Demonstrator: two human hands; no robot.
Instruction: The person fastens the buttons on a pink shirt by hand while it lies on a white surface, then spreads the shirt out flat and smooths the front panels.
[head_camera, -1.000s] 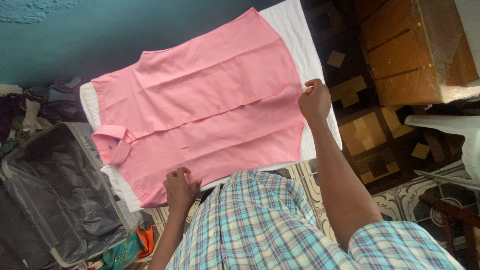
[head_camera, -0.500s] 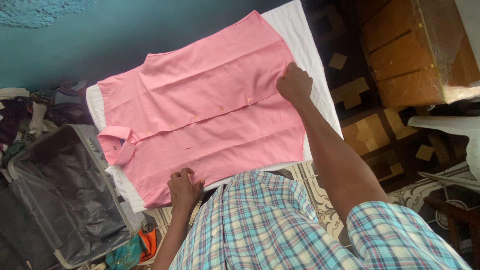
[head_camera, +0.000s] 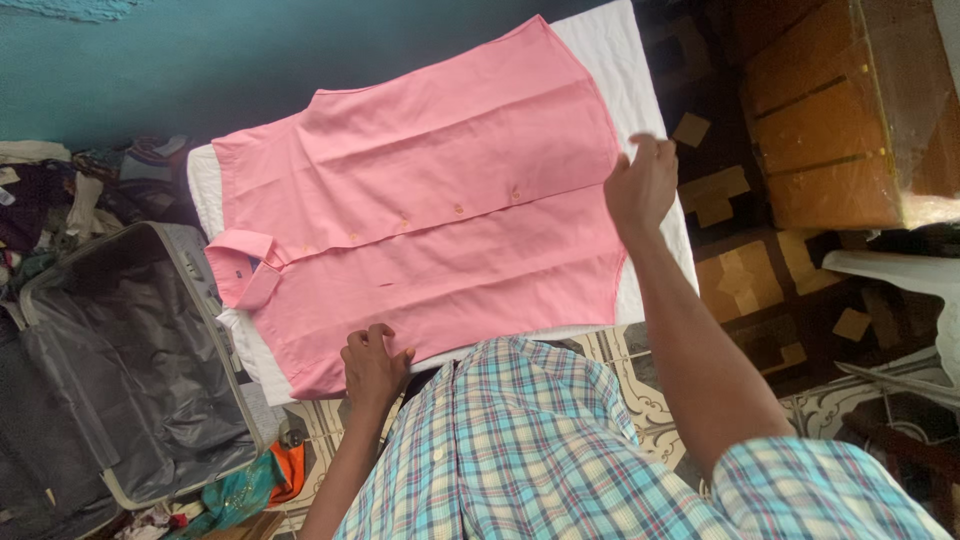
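Our left hand (head_camera: 375, 362) presses flat on the near edge of the pink shirt (head_camera: 430, 210) spread on the white board (head_camera: 640, 110); our right hand (head_camera: 642, 185) hovers open at the hem, and a careless tug could wrinkle it.

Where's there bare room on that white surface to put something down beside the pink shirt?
Little room. The pink shirt covers most of the white surface. Bare strips show past the hem by the right hand, and a thin edge by the collar. The near edge is crowded by the left hand.
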